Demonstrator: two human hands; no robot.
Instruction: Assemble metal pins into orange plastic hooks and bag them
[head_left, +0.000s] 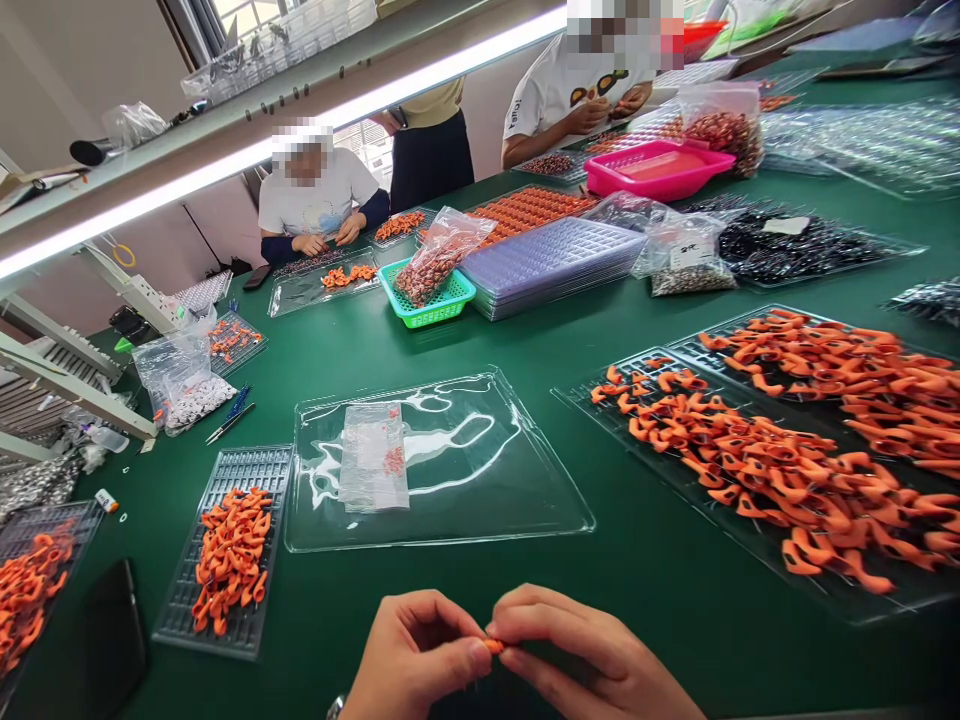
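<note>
My left hand (412, 655) and my right hand (585, 655) meet at the near edge of the green table (645, 560), fingertips pinched together on a small orange part (493, 646). Most of that part is hidden by the fingers. Just beyond my hands lies a clear plastic tray (450, 470) with a small clear bag (373, 457) on it. A grid tray (225, 555) with a pile of orange parts sits to the left. Two trays heaped with orange parts (757, 465) lie to the right.
Three other people work at the far side. A teal basket (431, 300) holds a bag of parts, beside a stack of clear blister trays (555, 262) and a pink tray (656, 170). A dark phone (112, 640) lies at the near left. A lit shelf runs overhead.
</note>
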